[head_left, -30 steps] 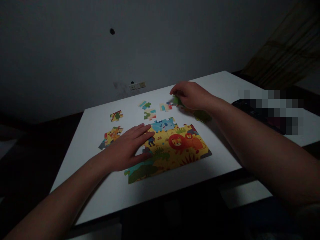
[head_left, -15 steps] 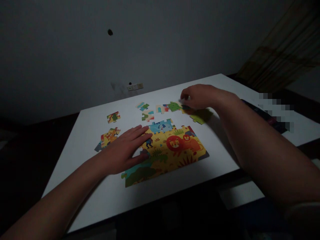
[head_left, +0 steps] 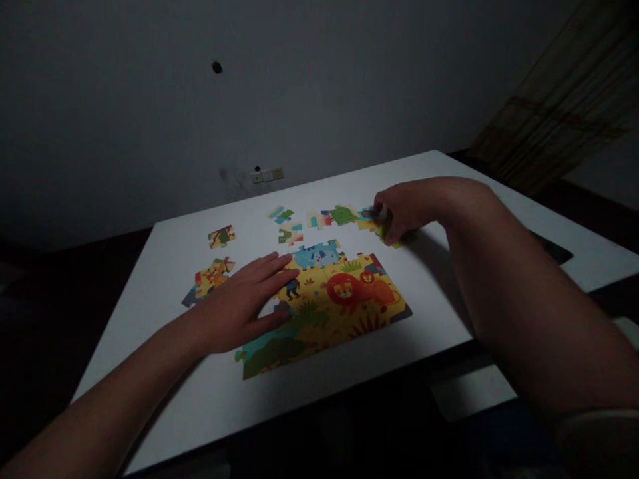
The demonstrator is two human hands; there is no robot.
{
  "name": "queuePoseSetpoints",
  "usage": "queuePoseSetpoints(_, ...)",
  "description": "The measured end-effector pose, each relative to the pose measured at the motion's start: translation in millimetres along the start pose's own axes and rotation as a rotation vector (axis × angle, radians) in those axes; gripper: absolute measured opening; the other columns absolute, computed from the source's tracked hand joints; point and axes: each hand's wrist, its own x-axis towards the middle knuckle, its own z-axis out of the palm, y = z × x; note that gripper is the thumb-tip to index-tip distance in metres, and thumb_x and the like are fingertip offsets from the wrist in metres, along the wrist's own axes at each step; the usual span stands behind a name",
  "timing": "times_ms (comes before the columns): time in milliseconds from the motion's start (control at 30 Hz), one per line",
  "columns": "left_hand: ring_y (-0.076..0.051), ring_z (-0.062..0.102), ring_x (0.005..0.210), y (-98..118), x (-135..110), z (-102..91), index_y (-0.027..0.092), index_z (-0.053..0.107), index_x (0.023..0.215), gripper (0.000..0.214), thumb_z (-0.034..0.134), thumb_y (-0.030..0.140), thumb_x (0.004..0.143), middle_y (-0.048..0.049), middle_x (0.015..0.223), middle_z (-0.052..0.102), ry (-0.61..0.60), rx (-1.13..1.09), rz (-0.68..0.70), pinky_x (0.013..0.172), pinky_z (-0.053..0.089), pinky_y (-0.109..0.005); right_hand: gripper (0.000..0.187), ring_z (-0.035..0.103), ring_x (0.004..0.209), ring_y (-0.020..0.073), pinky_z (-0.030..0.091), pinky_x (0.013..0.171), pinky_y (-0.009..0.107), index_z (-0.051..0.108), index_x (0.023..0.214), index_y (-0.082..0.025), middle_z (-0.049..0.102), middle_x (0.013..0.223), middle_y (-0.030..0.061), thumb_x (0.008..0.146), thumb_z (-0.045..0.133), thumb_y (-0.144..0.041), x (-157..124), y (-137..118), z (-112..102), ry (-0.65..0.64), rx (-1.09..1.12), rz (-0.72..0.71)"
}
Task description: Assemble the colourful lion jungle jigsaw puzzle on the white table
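Observation:
My left hand [head_left: 242,303] lies flat with its fingers spread, over the left side of a partly joined jigsaw puzzle [head_left: 359,293] showing lions on yellow ground. Over the back right of the puzzle, my right hand [head_left: 412,206] arches downward, thumb and fingers apart. Its thumb meets a yellow-green puzzle piece [head_left: 382,231], partly hidden under the hand. The fingertips are close to a grey and yellow puzzle piece [head_left: 368,223]. A green puzzle piece [head_left: 343,214] is just left of these.
Several loose pieces lie on the white table [head_left: 170,392], including a tree piece [head_left: 221,236] and a leopard-patterned piece [head_left: 215,276] at the left. A dark flat object [head_left: 556,249] rests near the right edge. Behind stands a wall with sockets [head_left: 267,175].
My right hand has moved right and down onto the yellow-green piece, thumb now lower. My left hand stays on the puzzle. The whole view has shifted slightly.

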Motion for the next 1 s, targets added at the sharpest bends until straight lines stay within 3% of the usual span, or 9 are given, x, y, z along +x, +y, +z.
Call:
queuePoseSetpoints(100, -0.044, 0.046, 0.171, 0, 0, -0.6, 0.035, 0.045, 0.180, 0.073, 0.069, 0.052, 0.114, -0.0143, 0.188, 0.043, -0.005, 0.005, -0.001, 0.138, 0.044, -0.074, 0.061, 0.080, 0.106, 0.0413, 0.059, 0.090, 0.050, 0.088, 0.133, -0.030, 0.088, 0.119, 0.0119, 0.077, 0.098, -0.052, 1, -5, -6, -0.099, 0.022, 0.060)
queuePoseSetpoints(300, -0.044, 0.046, 0.171, 0, -1, -0.5, 0.037, 0.043, 0.181, 0.074, 0.069, 0.053, 0.114, -0.0138, 0.189, 0.042, -0.009, 0.021, 0.000, 0.138, 0.045, -0.074, 0.046, 0.079, 0.098, 0.0359, 0.057, 0.084, 0.044, 0.090, 0.115, -0.027, 0.088, 0.104, 0.0096, 0.088, 0.089, -0.064, -10, -24, -25, -0.094, 0.061, -0.053)
queuePoseSetpoints(433, -0.043, 0.044, 0.172, 0, -1, -1.2, 0.037, 0.043, 0.181, 0.074, 0.068, 0.055, 0.114, -0.0122, 0.190, 0.041, -0.019, 0.022, -0.008, 0.138, 0.046, -0.072, 0.044, 0.076, 0.093, 0.0310, 0.053, 0.083, 0.040, 0.089, 0.117, -0.022, 0.087, 0.100, 0.0099, 0.102, 0.076, -0.061, -11, -51, -24, 0.066, 0.202, -0.189)
queuePoseSetpoints(533, -0.044, 0.044, 0.173, 1, -1, -2.9, 0.036, 0.043, 0.181, 0.074, 0.068, 0.054, 0.115, -0.0136, 0.190, 0.040, -0.036, 0.037, -0.010, 0.138, 0.045, -0.072, 0.040, 0.077, 0.108, 0.0303, 0.056, 0.093, 0.040, 0.088, 0.130, -0.025, 0.088, 0.118, 0.0105, 0.111, 0.063, -0.050, -5, -80, -8, 0.149, 0.338, -0.393)
queuePoseSetpoints(633, -0.044, 0.044, 0.172, 3, 0, -5.2, 0.034, 0.043, 0.181, 0.073, 0.067, 0.052, 0.115, -0.0158, 0.189, 0.040, -0.049, 0.046, -0.010, 0.138, 0.046, -0.072, 0.034, 0.076, 0.121, 0.0311, 0.057, 0.105, 0.042, 0.089, 0.131, -0.030, 0.085, 0.135, 0.0096, 0.101, 0.076, -0.041, 0, -103, 12, 0.049, 0.309, -0.598)
queuePoseSetpoints(700, -0.044, 0.045, 0.172, 4, 1, -6.5, 0.033, 0.044, 0.181, 0.072, 0.068, 0.051, 0.115, -0.0163, 0.189, 0.042, -0.052, 0.032, -0.007, 0.138, 0.046, -0.072, 0.043, 0.074, 0.126, 0.0333, 0.056, 0.110, 0.045, 0.088, 0.131, -0.031, 0.083, 0.140, 0.0094, 0.089, 0.089, -0.040, 0, -109, 21, -0.025, 0.272, -0.670)
queuePoseSetpoints(900, -0.043, 0.043, 0.173, 5, 2, -6.1, 0.030, 0.047, 0.179, 0.071, 0.069, 0.049, 0.114, -0.0174, 0.189, 0.041, -0.052, 0.003, -0.004, 0.140, 0.042, -0.072, 0.083, 0.069, 0.130, 0.0396, 0.056, 0.113, 0.050, 0.078, 0.150, -0.032, 0.078, 0.148, 0.0099, 0.074, 0.102, -0.052, -5, -99, 21, -0.093, 0.265, -0.622)
queuePoseSetpoints(1000, -0.043, 0.044, 0.173, 4, 1, -4.0, 0.031, 0.049, 0.179, 0.071, 0.071, 0.048, 0.113, -0.0164, 0.188, 0.043, -0.039, -0.014, -0.016, 0.140, 0.042, -0.071, 0.087, 0.069, 0.130, 0.0417, 0.056, 0.113, 0.052, 0.079, 0.150, -0.029, 0.077, 0.148, 0.0119, 0.070, 0.104, -0.049, -3, -95, 22, -0.100, 0.292, -0.624)
